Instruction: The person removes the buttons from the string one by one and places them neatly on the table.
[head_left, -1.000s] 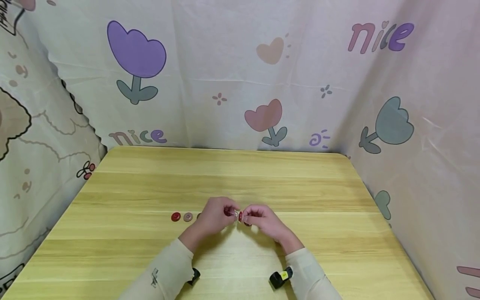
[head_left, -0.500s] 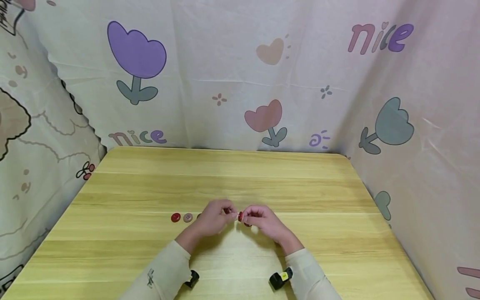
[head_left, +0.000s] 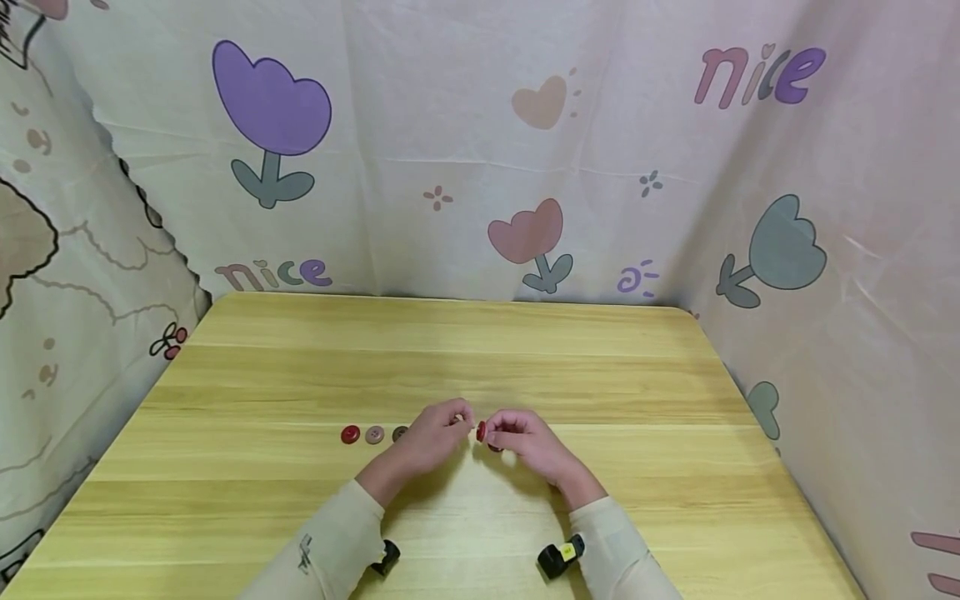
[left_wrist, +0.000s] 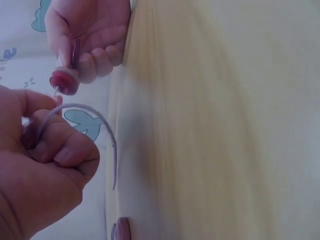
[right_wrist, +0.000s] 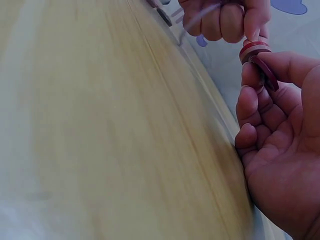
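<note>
Our left hand (head_left: 433,437) has drawn slightly towards nine o'clock, its closed grip pinching the pale cord (left_wrist: 114,146); our right hand (head_left: 529,440), towards three o'clock, pinches the stacked buttons (right_wrist: 253,49) between both hands.

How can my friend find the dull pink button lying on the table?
On the wooden table, find the left hand. Left of that, in a short row, lies the dull pink button. It's paler than its neighbours: the red button on its left and the dark button on its right.
</note>
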